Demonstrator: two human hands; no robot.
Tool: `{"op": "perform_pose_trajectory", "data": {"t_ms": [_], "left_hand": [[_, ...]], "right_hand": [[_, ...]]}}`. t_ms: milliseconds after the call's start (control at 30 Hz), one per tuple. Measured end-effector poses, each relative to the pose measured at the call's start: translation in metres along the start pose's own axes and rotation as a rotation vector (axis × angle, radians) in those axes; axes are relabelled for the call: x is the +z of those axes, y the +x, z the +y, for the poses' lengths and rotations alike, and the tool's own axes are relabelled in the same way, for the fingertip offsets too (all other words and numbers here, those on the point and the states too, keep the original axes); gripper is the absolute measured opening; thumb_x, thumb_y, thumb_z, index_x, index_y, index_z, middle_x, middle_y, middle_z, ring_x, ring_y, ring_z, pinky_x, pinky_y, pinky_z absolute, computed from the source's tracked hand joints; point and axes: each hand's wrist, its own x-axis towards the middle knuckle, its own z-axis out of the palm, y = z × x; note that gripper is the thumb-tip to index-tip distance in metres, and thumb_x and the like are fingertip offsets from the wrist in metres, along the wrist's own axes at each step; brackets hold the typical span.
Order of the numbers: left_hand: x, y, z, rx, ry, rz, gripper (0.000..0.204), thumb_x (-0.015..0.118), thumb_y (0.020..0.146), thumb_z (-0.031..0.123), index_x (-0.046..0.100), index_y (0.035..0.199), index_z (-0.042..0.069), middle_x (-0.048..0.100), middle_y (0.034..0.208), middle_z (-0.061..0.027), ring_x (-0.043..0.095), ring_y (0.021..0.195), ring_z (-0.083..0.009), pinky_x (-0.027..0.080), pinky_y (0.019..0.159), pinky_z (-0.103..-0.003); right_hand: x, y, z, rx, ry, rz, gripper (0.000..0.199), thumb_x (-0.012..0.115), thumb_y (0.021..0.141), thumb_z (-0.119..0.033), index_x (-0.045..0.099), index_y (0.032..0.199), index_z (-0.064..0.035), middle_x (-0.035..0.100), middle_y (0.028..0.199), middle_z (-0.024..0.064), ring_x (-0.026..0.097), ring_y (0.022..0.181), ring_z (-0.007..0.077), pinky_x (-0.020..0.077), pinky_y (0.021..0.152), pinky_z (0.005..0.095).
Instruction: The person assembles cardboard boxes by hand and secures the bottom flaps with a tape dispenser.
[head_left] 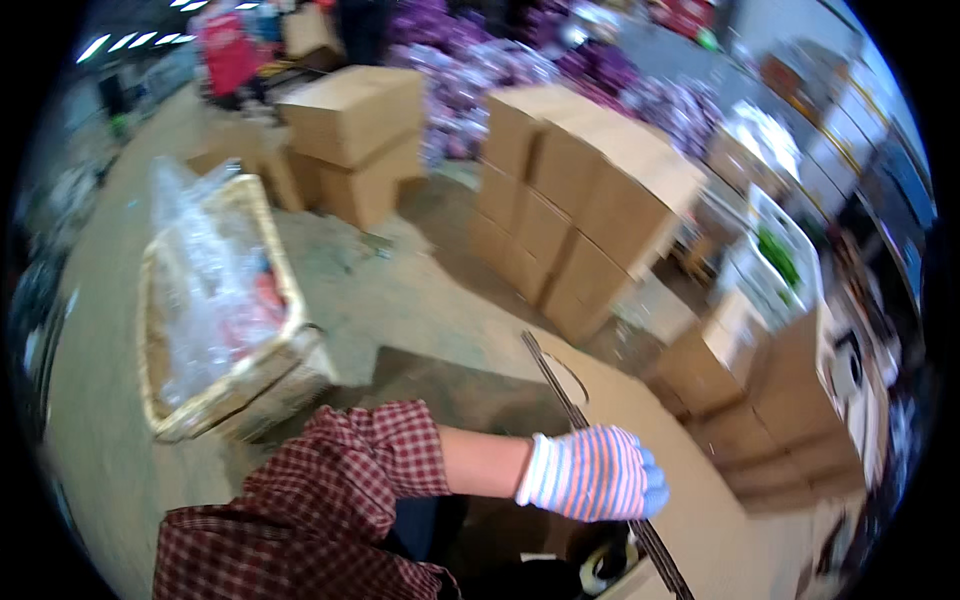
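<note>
My left hand [592,474], in a striped knit glove with blue fingertips, reaches across from the lower left. It is closed over the dark edge of a large flat piece of brown cardboard [640,410], which looks like a folded carton. The fingertips are curled down, so part of the grip is hidden. Just below the hand, a pale roll that looks like tape [596,570] shows beside the cardboard edge, partly in shadow. My right hand does not appear.
Ahead stands a block of stacked cartons [570,190], with another stack [355,140] farther left. A woven basket [290,290] holding clear plastic sits on the left. More cartons [760,430] and a white crate of greens [815,235] are at right. Purple bags [470,70] pile up behind.
</note>
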Motion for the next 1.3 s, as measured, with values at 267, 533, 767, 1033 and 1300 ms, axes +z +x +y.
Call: {"op": "perform_pose_trajectory", "data": {"t_ms": [267,533,767,1033,1300], "left_hand": [[-0.046,-0.052,0.024,-0.534,0.195,-0.253,0.025,0.050,0.080,0.022,0.054,0.095,0.002,0.054,0.078,-0.0103,0.058,0.071,-0.0282,0.047,0.057,-0.039],[-0.057,-0.072,0.056,-1.068,0.126,-0.387,0.023,0.051,0.086,0.027,0.053,0.097,0.006,0.061,0.082,-0.0137,0.062,0.070,-0.0343,0.049,0.056,-0.043],[-0.019,-0.083,0.043,-1.293,-0.057,-0.346,0.030,0.055,0.087,0.029,0.057,0.087,-0.001,0.062,0.075,-0.0196,0.061,0.069,-0.0392,0.049,0.059,-0.045],[0.008,-0.073,0.042,-1.246,-0.168,-0.393,0.038,0.054,0.088,0.035,0.058,0.093,-0.003,0.062,0.077,-0.0225,0.060,0.076,-0.0429,0.048,0.067,-0.046],[0.031,-0.112,0.037,-1.374,-0.552,-0.249,0.055,0.047,0.089,0.055,0.059,0.103,0.002,0.063,0.099,-0.0185,0.058,0.092,-0.0359,0.045,0.080,-0.042]], "right_hand": [[0.088,0.086,-0.025,0.382,-0.064,-0.190,0.058,0.045,0.088,-0.061,0.062,0.087,-0.0056,0.045,0.058,-0.0037,0.037,0.048,0.0080,0.0350,0.050,0.0238],[0.193,0.123,0.019,0.326,-0.124,-0.405,0.043,0.047,0.090,-0.051,0.062,0.080,-0.0124,0.057,0.068,-0.0019,0.042,0.051,0.0095,0.0375,0.047,0.0216],[0.226,0.109,0.093,-0.046,-0.607,-0.888,0.043,0.043,0.097,-0.031,0.046,0.130,-0.0048,0.042,0.135,0.0164,0.051,0.112,0.0312,0.0475,0.088,0.0417],[0.189,0.127,0.132,-0.931,-1.111,-1.121,0.037,0.039,0.098,-0.018,0.049,0.131,-0.0046,0.023,0.146,0.0254,0.032,0.132,0.0344,0.0349,0.104,0.0386],[0.203,0.073,0.131,-0.527,-0.900,-0.817,0.067,0.058,0.091,-0.024,0.024,0.143,-0.0005,0.031,0.141,0.0272,0.041,0.123,0.0337,0.0357,0.101,0.0414]]}}
